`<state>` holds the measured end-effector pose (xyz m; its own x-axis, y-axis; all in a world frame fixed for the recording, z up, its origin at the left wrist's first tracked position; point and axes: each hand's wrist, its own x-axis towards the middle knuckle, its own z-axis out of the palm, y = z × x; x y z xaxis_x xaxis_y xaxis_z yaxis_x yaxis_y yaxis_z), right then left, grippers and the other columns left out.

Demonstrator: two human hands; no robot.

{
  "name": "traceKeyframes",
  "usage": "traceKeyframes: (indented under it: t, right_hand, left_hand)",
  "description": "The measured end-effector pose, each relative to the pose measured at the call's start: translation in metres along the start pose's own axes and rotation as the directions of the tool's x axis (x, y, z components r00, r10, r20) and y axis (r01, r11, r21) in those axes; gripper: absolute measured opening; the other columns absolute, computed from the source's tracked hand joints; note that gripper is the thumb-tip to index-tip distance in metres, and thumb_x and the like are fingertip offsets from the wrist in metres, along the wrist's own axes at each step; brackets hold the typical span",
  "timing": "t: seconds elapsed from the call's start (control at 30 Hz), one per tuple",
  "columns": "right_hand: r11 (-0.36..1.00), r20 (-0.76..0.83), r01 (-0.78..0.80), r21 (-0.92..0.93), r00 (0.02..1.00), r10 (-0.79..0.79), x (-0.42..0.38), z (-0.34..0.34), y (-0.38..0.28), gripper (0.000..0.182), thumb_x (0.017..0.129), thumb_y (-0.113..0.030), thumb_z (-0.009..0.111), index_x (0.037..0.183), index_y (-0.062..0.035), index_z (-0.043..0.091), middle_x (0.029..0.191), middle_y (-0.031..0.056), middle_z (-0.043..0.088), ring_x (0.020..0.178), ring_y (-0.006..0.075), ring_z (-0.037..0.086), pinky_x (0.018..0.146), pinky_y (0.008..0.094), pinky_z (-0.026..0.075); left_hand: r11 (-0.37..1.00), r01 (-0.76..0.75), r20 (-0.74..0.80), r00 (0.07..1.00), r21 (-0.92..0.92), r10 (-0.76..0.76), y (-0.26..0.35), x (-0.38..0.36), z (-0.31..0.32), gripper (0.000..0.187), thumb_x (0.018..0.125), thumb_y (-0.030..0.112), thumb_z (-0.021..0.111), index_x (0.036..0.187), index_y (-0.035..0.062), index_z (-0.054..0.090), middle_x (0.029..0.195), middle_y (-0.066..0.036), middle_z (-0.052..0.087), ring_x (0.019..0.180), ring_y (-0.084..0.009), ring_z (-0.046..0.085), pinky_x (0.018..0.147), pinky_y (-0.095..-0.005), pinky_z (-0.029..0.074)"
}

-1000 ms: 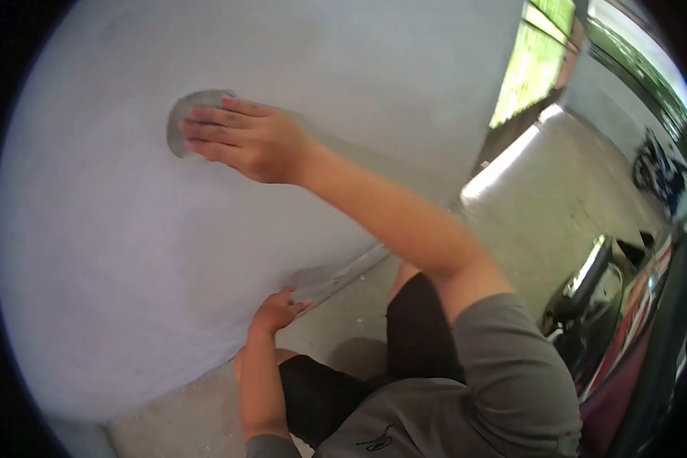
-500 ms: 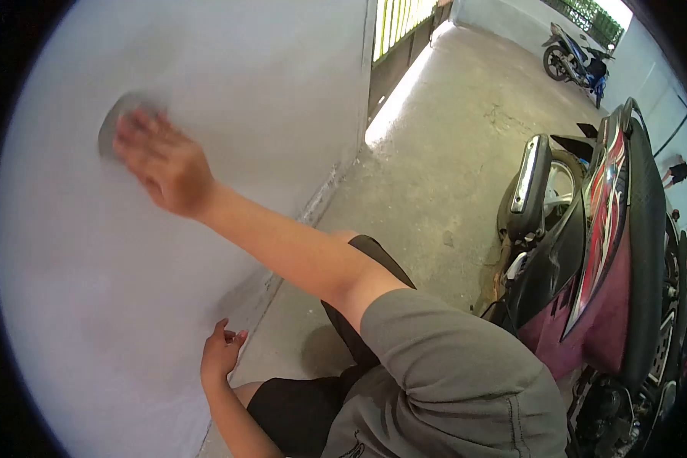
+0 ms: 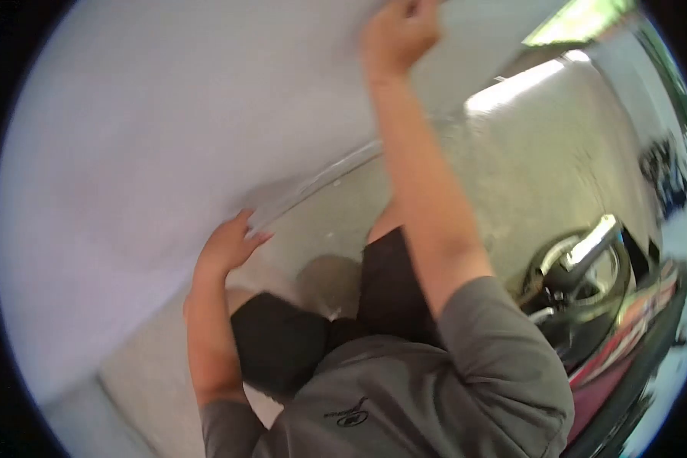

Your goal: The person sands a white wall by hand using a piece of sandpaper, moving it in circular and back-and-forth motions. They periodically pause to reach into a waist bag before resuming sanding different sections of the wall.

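Note:
My right hand (image 3: 404, 34) is up at the top edge of the view, close against the white wall (image 3: 168, 114), its fingers curled closed. A sliver of something dark shows beside the fingers; the rest of the grey sheet it held is hidden by the hand and the frame edge. Lower down, my left hand (image 3: 231, 243) is held near the foot of the wall, thumb and fingers apart, with nothing in it. Both arms reach out in front of my grey shirt (image 3: 404, 382) and black shorts (image 3: 282, 340).
The concrete floor (image 3: 511, 175) runs along the wall base. At the right stands a motorbike with a red and maroon body (image 3: 599, 397) and its wheel (image 3: 580, 267) toward the wall. Farther back is a second motorbike (image 3: 664, 175). Bright light comes through a gate (image 3: 580, 23).
My right hand has swept right along the wall to the top of the view, its fingers now curled. The view has turned left and down; my left hand stays low by the wall.

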<state>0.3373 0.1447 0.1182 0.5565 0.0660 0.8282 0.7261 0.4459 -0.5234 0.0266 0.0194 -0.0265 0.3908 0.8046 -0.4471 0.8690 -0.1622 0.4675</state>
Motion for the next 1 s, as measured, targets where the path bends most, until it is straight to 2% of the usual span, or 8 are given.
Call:
traceKeyframes:
  t: [0.07,0.17,0.37,0.6,0.67,0.7,0.9,1.0]
  right_hand:
    - [0.906,0.024,0.388,0.168,0.918,-0.397,0.005,0.007,0.003,0.037,0.105,-0.011,0.048,0.14,0.0009,0.053,0.147,0.0196,0.05,0.14,0.0337,0.043,0.116,0.0388,0.036]
    - [0.825,0.165,0.538,0.171,0.81,-0.562,0.008,-0.004,0.004,0.037,0.105,-0.013,0.049,0.14,-0.0007,0.054,0.146,0.0174,0.051,0.137,0.0325,0.047,0.112,0.0367,0.042]
    - [0.989,0.061,0.145,-0.019,0.988,-0.144,0.008,-0.016,0.052,0.038,0.104,-0.014,0.052,0.14,-0.0003,0.054,0.145,0.017,0.053,0.136,0.0302,0.049,0.105,0.0334,0.047]
    - [0.981,-0.057,0.182,-0.066,0.981,-0.185,0.025,-0.021,0.069,0.039,0.103,-0.017,0.055,0.139,-0.0024,0.056,0.143,0.0187,0.055,0.132,0.0285,0.054,0.101,0.0322,0.05]
    - [0.968,0.15,-0.238,-0.08,0.957,0.248,0.027,-0.036,0.05,0.037,0.103,-0.016,0.054,0.138,-0.0045,0.058,0.141,0.0192,0.056,0.126,0.0268,0.06,0.094,0.0321,0.053]
    - [0.967,0.144,-0.243,-0.082,0.957,0.253,0.025,-0.034,0.056,0.037,0.103,-0.016,0.054,0.138,-0.0045,0.058,0.141,0.0192,0.056,0.126,0.0268,0.06,0.094,0.0321,0.053]
    - [0.895,0.004,0.446,-0.017,0.895,-0.446,0.018,-0.02,0.058,0.034,0.104,-0.017,0.052,0.134,-0.0051,0.062,0.139,0.0172,0.058,0.125,0.0308,0.059,0.09,0.0317,0.055]
    - [0.922,0.061,0.387,-0.009,0.92,-0.386,0.024,-0.024,0.061,0.034,0.104,-0.015,0.052,0.135,-0.0029,0.06,0.14,0.018,0.057,0.125,0.033,0.059,0.094,0.0319,0.054]
  left_hand:
    - [0.999,0.044,0.008,0.999,-0.02,-0.044,0.006,0.003,0.002,0.076,0.089,0.052,0.068,0.142,0.0021,0.047,0.12,-0.025,0.067,0.112,-0.0402,0.063,0.096,-0.0452,0.05]
    - [1.0,0.03,0.026,0.999,0.004,-0.03,0.01,0.011,0.004,0.074,0.09,0.051,0.068,0.143,0.0027,0.048,0.117,-0.024,0.067,0.11,-0.0372,0.065,0.095,-0.043,0.051]
    - [0.998,0.058,0.072,0.996,0.02,-0.059,0.003,0.022,0.01,0.079,0.089,0.055,0.067,0.143,0.0027,0.047,0.12,-0.024,0.067,0.114,-0.0389,0.063,0.097,-0.0447,0.05]
    - [0.996,0.07,0.112,0.991,0.053,-0.076,0.008,0.024,0.014,0.078,0.089,0.056,0.067,0.143,0.0028,0.048,0.119,-0.024,0.067,0.112,-0.0379,0.065,0.095,-0.0436,0.051]
    - [0.997,0.078,0.099,0.992,0.023,-0.08,0.005,0.023,0.015,0.077,0.089,0.056,0.066,0.143,0.0029,0.048,0.118,-0.023,0.068,0.112,-0.0376,0.065,0.094,-0.0435,0.051]
    - [0.997,0.078,0.102,0.992,0.03,-0.08,0.003,0.023,0.015,0.077,0.089,0.056,0.066,0.143,0.0029,0.048,0.118,-0.023,0.068,0.112,-0.0376,0.065,0.094,-0.0435,0.051]
    - [0.994,0.108,0.091,0.99,0.0,-0.108,0.001,0.023,0.017,0.079,0.09,0.054,0.068,0.144,0.0012,0.046,0.119,-0.024,0.067,0.112,-0.0373,0.065,0.094,-0.0439,0.051]
    - [0.994,0.104,0.088,0.991,-0.015,-0.102,0.002,0.024,0.018,0.08,0.09,0.053,0.068,0.145,0.0004,0.044,0.121,-0.024,0.066,0.112,-0.0371,0.065,0.094,-0.0438,0.051]
